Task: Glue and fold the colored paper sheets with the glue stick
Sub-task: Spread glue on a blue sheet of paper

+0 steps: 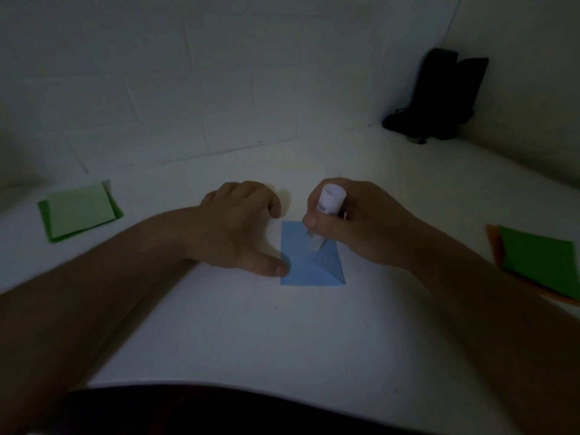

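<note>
At the far left of the white table [282, 340] lay a folded green paper [80, 211], its paler face up over a darker green edge, well apart from both hands. Next came the left hand [238, 224], palm down with its fingers loosely arched and holding nothing; the thumb tip touched the lower left edge of the blue paper [309, 268], and the fingertips rested on the table just beyond the sheet's upper left corner. The blue paper lay flat in the middle of the table, marked by a diagonal crease, its upper right part hidden under the right hand.

The right hand [361, 221] gripped the glue stick [326, 211], fingers and thumb curled round its white barrel. The stick stood tilted, its butt end up toward the camera and its lower tip down on the blue paper near the upper middle; the tip was blurred, so whether glue showed there could not be told.

Far right, near the table's edge, a dark green sheet [539, 262] lay on an orange sheet [494, 246], only a strip of which showed. In the back right corner, against the wall, stood a black object [445, 92] too dim to identify.
</note>
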Demonstrator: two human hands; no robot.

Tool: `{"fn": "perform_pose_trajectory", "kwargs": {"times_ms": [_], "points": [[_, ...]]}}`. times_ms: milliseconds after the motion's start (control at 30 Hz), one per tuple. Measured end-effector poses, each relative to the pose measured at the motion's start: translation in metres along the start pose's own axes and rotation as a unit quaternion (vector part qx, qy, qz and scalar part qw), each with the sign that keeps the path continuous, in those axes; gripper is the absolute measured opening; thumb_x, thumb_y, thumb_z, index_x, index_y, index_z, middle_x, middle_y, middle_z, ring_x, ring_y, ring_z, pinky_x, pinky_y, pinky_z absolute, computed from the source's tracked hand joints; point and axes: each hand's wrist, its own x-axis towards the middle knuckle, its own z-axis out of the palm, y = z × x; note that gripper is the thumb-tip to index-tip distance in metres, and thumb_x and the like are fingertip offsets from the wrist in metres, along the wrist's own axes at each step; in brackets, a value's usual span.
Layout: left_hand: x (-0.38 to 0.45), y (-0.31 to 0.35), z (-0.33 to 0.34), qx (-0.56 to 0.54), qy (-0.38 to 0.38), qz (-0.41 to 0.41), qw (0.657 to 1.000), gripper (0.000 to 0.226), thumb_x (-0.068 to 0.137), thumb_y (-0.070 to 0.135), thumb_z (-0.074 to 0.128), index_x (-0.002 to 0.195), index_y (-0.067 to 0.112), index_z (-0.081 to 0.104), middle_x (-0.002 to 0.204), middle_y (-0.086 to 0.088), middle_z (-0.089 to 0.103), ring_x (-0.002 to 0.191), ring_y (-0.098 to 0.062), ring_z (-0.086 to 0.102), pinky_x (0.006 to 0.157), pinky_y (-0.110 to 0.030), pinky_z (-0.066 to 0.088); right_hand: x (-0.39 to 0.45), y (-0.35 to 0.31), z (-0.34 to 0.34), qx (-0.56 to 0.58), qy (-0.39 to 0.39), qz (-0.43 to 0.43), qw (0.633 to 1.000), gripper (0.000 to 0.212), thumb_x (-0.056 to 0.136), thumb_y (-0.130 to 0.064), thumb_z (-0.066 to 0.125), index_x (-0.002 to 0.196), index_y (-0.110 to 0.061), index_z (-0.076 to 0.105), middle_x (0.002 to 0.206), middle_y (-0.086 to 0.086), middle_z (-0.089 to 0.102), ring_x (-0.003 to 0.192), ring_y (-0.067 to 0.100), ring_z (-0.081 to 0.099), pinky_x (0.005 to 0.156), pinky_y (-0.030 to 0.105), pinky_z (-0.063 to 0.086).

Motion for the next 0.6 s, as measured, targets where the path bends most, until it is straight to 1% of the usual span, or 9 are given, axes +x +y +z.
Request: {"fn": "perform_pose_trajectory", "kwargs": {"times_ms": [33,100,233,333,400,433,467,533,600], "points": [[0.000,0.000,0.001,-0.001,0.005,0.002,1.000,0.084,0.037,0.092,0.054,0.107,0.052,0.030,0.129,0.017,0.036,0.122,-0.014,0.031,0.106,-0.038,0.031,0.000,-0.001,0.002,-0.001,-0.018,-0.006,1.000,0.036,0.082,-0.060,0.056,0.084,-0.025,0.063,0.083,-0.002,0.067,0.080,0.017,0.066,0.076,0.044,0.054],[0.000,0.001,0.001,-0.005,0.012,0.003,1.000,0.084,0.037,0.091,0.054,0.107,0.051,0.031,0.128,0.017,0.036,0.122,-0.014,0.032,0.108,-0.039,0.032,0.000,-0.002,0.003,-0.005,-0.038,-0.016,0.999,0.035,0.083,-0.060,0.054,0.080,-0.025,0.060,0.080,0.000,0.066,0.077,0.019,0.065,0.076,0.046,0.054],[-0.003,0.001,-0.003,-0.012,-0.010,0.009,1.000,0.086,0.037,0.088,0.057,0.110,0.050,0.033,0.131,0.019,0.034,0.126,-0.013,0.029,0.109,-0.037,0.029,-0.001,0.000,-0.008,-0.032,-0.053,-0.004,0.998,0.025,0.082,-0.054,0.054,0.069,-0.033,0.050,0.066,-0.010,0.057,0.063,0.008,0.057,0.065,0.033,0.050],[-0.005,0.002,-0.005,-0.020,-0.025,0.014,0.999,0.086,0.038,0.087,0.058,0.112,0.051,0.033,0.135,0.021,0.031,0.129,-0.011,0.025,0.109,-0.034,0.025,-0.005,0.004,-0.016,-0.043,-0.051,0.015,0.998,0.027,0.089,-0.031,0.065,0.069,-0.022,0.051,0.065,-0.001,0.057,0.060,0.013,0.055,0.064,0.036,0.048],[-0.005,0.002,-0.004,-0.021,-0.024,0.017,0.999,0.086,0.038,0.087,0.059,0.112,0.052,0.033,0.135,0.021,0.031,0.130,-0.011,0.025,0.111,-0.035,0.026,-0.005,0.003,-0.017,-0.049,-0.018,0.011,0.999,0.027,0.090,-0.022,0.067,0.069,-0.015,0.052,0.065,0.001,0.056,0.060,0.015,0.054,0.062,0.038,0.048],[-0.004,0.001,-0.005,-0.023,-0.027,0.016,0.999,0.086,0.038,0.086,0.060,0.112,0.052,0.032,0.135,0.021,0.031,0.130,-0.011,0.025,0.111,-0.036,0.027,-0.004,0.002,-0.015,-0.044,0.011,0.011,0.999,0.026,0.088,-0.023,0.066,0.067,-0.019,0.051,0.064,-0.002,0.056,0.059,0.012,0.054,0.059,0.036,0.048],[-0.004,0.000,-0.006,-0.027,-0.033,0.015,0.999,0.085,0.039,0.083,0.061,0.112,0.053,0.032,0.134,0.022,0.031,0.129,-0.010,0.025,0.110,-0.035,0.027,-0.003,0.000,-0.013,-0.030,0.040,0.011,0.999,0.024,0.086,-0.028,0.064,0.066,-0.024,0.051,0.064,-0.007,0.055,0.058,0.009,0.054,0.057,0.030,0.047],[-0.004,0.001,-0.008,-0.042,-0.039,0.006,0.998,0.081,0.042,0.080,0.061,0.113,0.054,0.031,0.130,0.025,0.032,0.128,-0.009,0.026,0.104,-0.033,0.028,0.000,-0.006,-0.006,-0.004,0.070,0.004,0.998,0.019,0.083,-0.036,0.060,0.069,-0.026,0.051,0.064,-0.011,0.057,0.059,0.006,0.055,0.057,0.021,0.044],[-0.002,0.003,-0.009,-0.063,-0.030,-0.019,0.997,0.081,0.044,0.082,0.057,0.114,0.050,0.033,0.127,0.021,0.035,0.126,-0.012,0.029,0.099,-0.035,0.031,0.002,-0.011,0.002,-0.009,0.060,-0.011,0.998,0.025,0.083,-0.045,0.055,0.074,-0.022,0.054,0.068,-0.006,0.059,0.062,0.009,0.058,0.058,0.025,0.046]]}}
